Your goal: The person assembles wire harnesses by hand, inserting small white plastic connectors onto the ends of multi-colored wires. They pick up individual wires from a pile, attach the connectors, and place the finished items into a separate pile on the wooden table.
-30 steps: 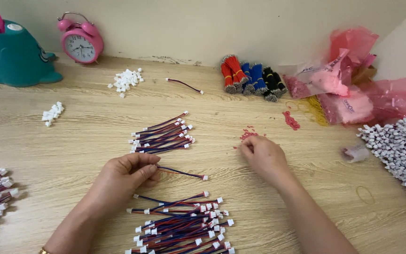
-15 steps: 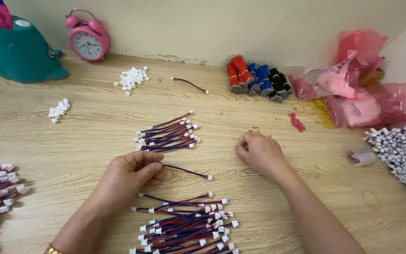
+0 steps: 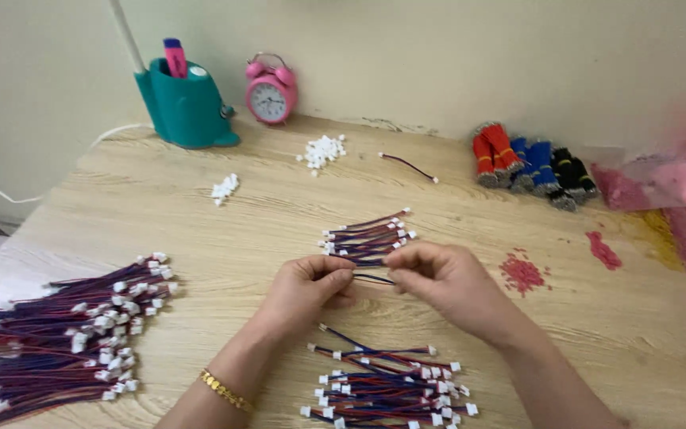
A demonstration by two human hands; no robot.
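The thin dark wire [image 3: 373, 279] now runs between both hands just above the desk [image 3: 160, 214], right in front of the small bundle of wires [image 3: 368, 238]; half a second ago only the left hand had it, with its far end lying free toward the right. The left hand [image 3: 307, 287] has its grip closed, thumb and fingers pinched on one end of the wire. The right hand [image 3: 438, 278] has come across from where it rested by the red bits and now has its grip closed on the other end, so the wire is held taut at both ends, which looks like work on its tip, though the fingertips hide what is there. Below the hands lies a pile of wires with white plugs [image 3: 387, 385], and a larger heap [image 3: 65, 338] sits at the left edge. Farther back are loose white plugs [image 3: 323, 149], a lone wire [image 3: 409, 165], red, blue and black wire bundles [image 3: 529, 163], red bits [image 3: 522, 272], a pink alarm clock [image 3: 270, 91] and a teal holder [image 3: 184, 103].
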